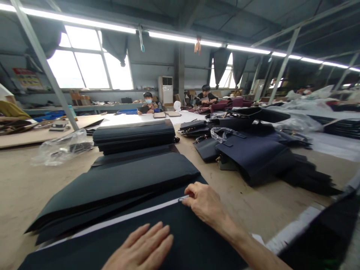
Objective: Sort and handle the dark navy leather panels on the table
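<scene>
White strip (132,215), one: lay along the dark panel (188,240)'s far edge, right end pinched by the right hand (204,202). Left hand (142,247): fingers outstretched over the panel, contact unclear. Risk: uneven right-hand tug could have skewed the strip.

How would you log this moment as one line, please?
left hand: open, palm down over dark panel | right hand: fingers at right end of white strip | beyond strip: dark stack

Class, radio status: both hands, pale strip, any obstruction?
Right hand curled at right end of pale strip, grip unclear. Left hand open over dark panel. Dark stack just beyond strip.
</scene>
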### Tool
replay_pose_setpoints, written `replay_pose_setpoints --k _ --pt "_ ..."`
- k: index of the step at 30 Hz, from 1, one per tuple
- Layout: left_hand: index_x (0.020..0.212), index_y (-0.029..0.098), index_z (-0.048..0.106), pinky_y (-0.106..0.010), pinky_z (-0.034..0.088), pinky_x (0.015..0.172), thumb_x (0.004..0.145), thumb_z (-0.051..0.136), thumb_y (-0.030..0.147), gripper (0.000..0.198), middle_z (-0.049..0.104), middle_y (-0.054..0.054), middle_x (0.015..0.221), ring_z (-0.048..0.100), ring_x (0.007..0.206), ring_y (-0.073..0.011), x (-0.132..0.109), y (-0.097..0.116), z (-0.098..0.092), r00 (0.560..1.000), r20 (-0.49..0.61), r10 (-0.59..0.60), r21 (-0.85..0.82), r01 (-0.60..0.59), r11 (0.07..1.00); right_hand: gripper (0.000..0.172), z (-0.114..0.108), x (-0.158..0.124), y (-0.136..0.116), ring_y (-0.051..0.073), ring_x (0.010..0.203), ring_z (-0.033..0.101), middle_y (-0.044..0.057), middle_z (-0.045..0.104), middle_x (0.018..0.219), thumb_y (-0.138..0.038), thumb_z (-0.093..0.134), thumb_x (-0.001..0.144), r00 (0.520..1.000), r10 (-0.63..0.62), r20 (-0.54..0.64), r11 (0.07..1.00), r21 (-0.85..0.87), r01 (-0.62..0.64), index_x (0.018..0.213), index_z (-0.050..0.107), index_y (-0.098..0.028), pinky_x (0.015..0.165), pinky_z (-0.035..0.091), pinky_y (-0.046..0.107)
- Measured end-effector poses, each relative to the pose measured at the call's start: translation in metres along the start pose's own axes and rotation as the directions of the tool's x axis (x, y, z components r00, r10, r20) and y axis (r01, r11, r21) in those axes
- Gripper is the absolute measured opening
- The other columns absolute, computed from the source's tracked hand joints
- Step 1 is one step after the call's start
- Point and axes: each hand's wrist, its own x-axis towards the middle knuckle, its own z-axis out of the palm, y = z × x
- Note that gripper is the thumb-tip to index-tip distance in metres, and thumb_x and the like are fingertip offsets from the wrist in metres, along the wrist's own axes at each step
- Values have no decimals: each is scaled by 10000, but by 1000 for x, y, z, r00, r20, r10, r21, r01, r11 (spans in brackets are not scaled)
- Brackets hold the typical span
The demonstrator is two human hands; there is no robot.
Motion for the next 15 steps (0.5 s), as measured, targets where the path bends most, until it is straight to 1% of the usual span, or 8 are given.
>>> replay_pose_setpoints --k 1,3,4,6,9,10,12,15 --pt "1157 230 529 -205 494 788 974 199 255 377 612 81 1136 562 1038 -83 12 6 8 996 -29 83 107 -79 991 97 5 7 -2 106 730 520 -45 579 788 -260 717 697 1000 9 8 1000 -21 -9 749 641 -230 589 279 207" --pt "1145 236 537 -240 506 764 970 187 215 392 619 90 1121 574 1026 -99 29 18 24 989 -58 139 156 -128 979 100 13 15 -2 115 734 524 -40 580 771 -267 716 694 999 27 21 998 -58 -25 718 633 -217 578 250 215" --pt "1149 249 534 -245 504 769 970 192 218 387 617 95 1124 573 1028 -101 34 23 31 989 -73 128 139 -117 983 88 16 17 0 116 745 529 -42 584 773 -266 699 716 999 23 29 997 -72 -21 709 629 -215 581 244 218" --pt "1187 261 506 -246 483 816 972 204 234 373 598 91 1159 553 1061 -106 36 29 39 993 -67 93 97 -86 992 91 21 18 3 116 762 534 -38 586 775 -247 661 764 999 -6 40 995 -98 10 703 615 -197 599 249 223" --pt "1244 245 461 -237 438 892 971 236 263 354 568 70 1210 522 1104 -114 31 29 41 996 -28 80 58 -78 995 68 24 19 6 118 773 536 -12 582 804 -188 605 816 997 -70 31 987 -141 74 760 583 -156 643 276 223" --pt "1262 235 442 -238 434 904 969 256 283 351 556 60 1228 515 1115 -122 29 29 40 996 -4 90 51 -90 995 51 23 19 8 122 778 536 -1 578 816 -166 579 834 997 -77 12 984 -158 78 788 572 -146 652 282 222" --pt "1297 208 400 -252 452 898 960 292 309 368 524 32 1267 506 1136 -144 27 28 39 990 63 129 49 -132 990 48 15 22 12 136 778 534 26 567 840 -137 516 873 997 -54 -55 978 -205 41 842 550 -127 650 285 229" --pt "1331 172 343 -271 491 856 952 302 290 399 482 -8 1303 499 1154 -173 28 27 39 979 120 165 71 -174 982 85 -9 22 27 178 818 523 80 543 890 -125 453 906 983 1 -182 956 -290 -55 880 527 -94 642 278 247"
